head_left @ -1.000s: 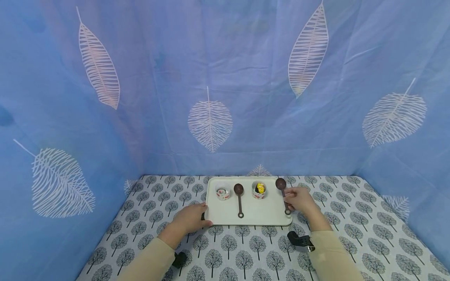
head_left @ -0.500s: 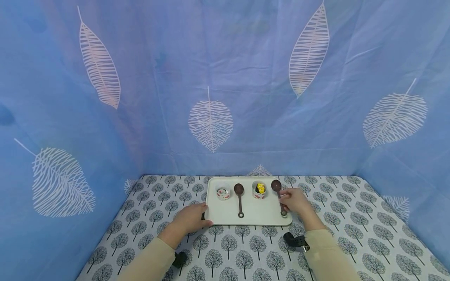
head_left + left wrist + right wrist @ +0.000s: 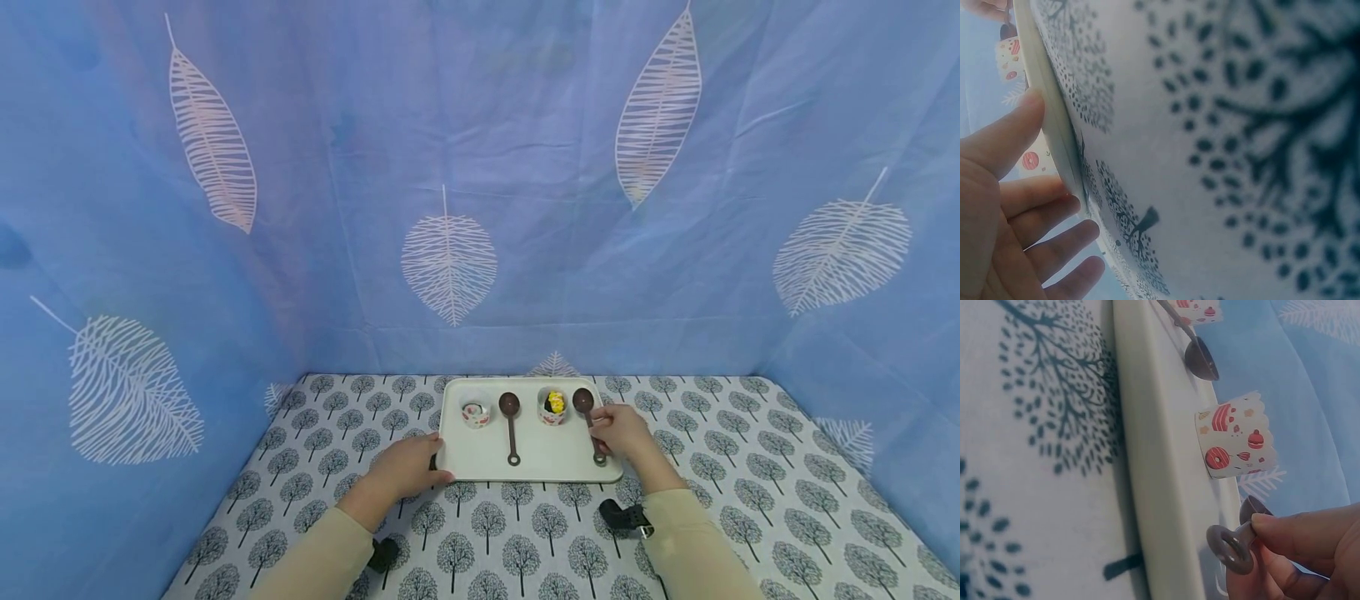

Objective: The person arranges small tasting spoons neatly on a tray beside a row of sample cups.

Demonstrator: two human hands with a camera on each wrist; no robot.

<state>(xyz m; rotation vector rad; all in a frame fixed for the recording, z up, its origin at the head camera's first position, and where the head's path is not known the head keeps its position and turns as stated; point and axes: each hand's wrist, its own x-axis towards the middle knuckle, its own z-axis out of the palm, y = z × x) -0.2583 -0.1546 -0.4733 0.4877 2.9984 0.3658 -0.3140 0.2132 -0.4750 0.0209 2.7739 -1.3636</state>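
Observation:
My right hand [image 3: 621, 432] pinches the handle of a brown spoon [image 3: 582, 401] with a deep round bowl and a ring at its handle's end. That spoon is over the right end of the cream tray [image 3: 480, 471]; whether it touches the tray cannot be told. At the tray's front left corner, my left hand [image 3: 408, 467] touches the rim with relaxed thumb and index finger. A matching spoon [image 3: 511, 421] lies mid-tray. Left of it stands a patterned paper cup [image 3: 476, 419] with something pale inside. Another cup [image 3: 1235, 437], with yellow and dark contents, stands beside the held spoon.
The tray rests on a cloth [image 3: 487, 542] printed with trees, near the back of the table. Blue leaf-print curtains [image 3: 480, 250] enclose the back and sides. Black straps [image 3: 624, 514] sit at the wrists.
My right hand has moved left with the brown spoon, from the tray's right edge to nearer the right cup. The spoon's handle tilts less. My left hand and the tray have stayed put.

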